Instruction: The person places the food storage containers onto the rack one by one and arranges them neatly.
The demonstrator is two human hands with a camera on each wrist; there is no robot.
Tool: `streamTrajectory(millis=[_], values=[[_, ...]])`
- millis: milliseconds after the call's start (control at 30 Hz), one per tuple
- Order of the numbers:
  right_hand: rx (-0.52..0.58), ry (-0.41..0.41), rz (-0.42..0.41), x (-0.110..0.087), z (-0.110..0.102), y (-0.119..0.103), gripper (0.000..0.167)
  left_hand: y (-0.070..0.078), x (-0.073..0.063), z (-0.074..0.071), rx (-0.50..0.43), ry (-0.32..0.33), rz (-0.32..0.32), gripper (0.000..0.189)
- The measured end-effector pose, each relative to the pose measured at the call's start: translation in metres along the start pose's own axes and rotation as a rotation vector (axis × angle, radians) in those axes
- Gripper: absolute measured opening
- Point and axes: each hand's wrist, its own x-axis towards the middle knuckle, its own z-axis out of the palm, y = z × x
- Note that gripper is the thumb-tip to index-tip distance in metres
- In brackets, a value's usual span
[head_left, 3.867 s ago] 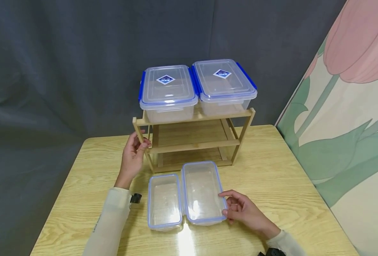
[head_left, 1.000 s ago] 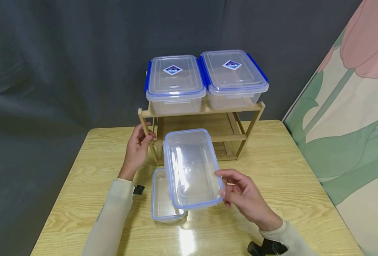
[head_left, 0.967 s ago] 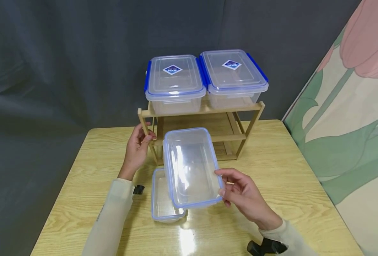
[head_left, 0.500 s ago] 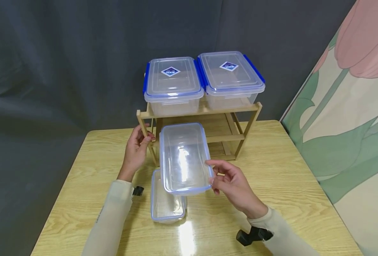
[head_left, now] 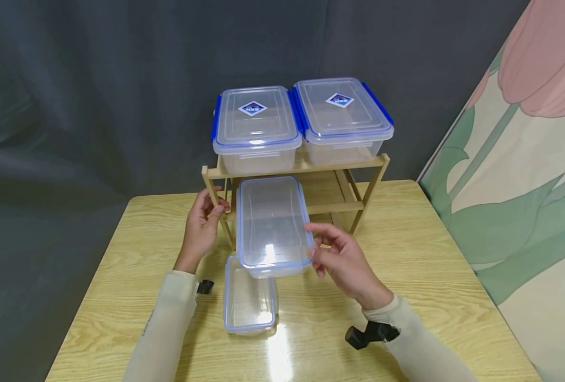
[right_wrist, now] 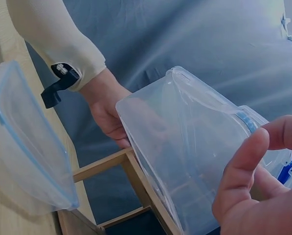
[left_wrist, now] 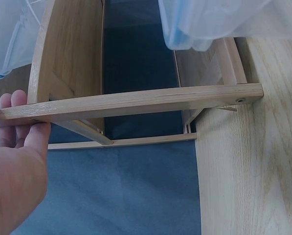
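Observation:
My right hand (head_left: 344, 260) holds a lidded clear plastic food container (head_left: 273, 217) by its right edge, thumb and index finger at the blue-lined rim. This container is raised in front of the wooden rack (head_left: 340, 207), its far end overlapping the middle shelf in the head view. My left hand (head_left: 201, 228) grips the rack's front left upright; the left wrist view shows fingers curled round that bar (left_wrist: 131, 104). A smaller lidded food container (head_left: 249, 302) sits on the table, partly covered by the held one. In the right wrist view, the held container (right_wrist: 170, 142) stands beside the rack frame.
Two larger containers with blue clips, one on the left (head_left: 258, 119) and one on the right (head_left: 342, 111), stand on the rack's top shelf. Behind the wood-grain table (head_left: 407, 254) hangs a dark curtain (head_left: 96, 106). A flower-patterned cloth (head_left: 526, 201) borders the right side.
My right hand has lifted the larger food container off the table from beside the smaller one and moved it forward and left towards the rack's middle shelf. My left hand stays on the upright.

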Motion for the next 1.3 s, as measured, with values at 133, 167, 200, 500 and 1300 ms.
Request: streamTrajectory(millis=[133, 167, 200, 500, 1300], values=[[0.018, -0.003, 0.011, 0.005, 0.000, -0.004, 0.048, 0.001, 0.000, 0.000, -0.009, 0.005, -0.003, 0.039], [0.024, -0.005, 0.011, 0.007, 0.000, -0.004, 0.048, 0.001, 0.000, 0.000, -0.009, 0.007, -0.003, 0.039], [0.029, -0.008, 0.011, 0.008, -0.001, -0.005, 0.048, 0.001, 0.000, 0.000, -0.010, 0.007, -0.004, 0.039], [0.048, -0.040, -0.014, 0.022, -0.003, -0.004, 0.055, 0.000, -0.001, 0.000, -0.003, 0.006, -0.005, 0.039], [-0.136, 0.068, 0.022, 0.053, -0.003, -0.008, 0.067, 0.001, 0.000, 0.000, 0.029, -0.004, -0.007, 0.040]])
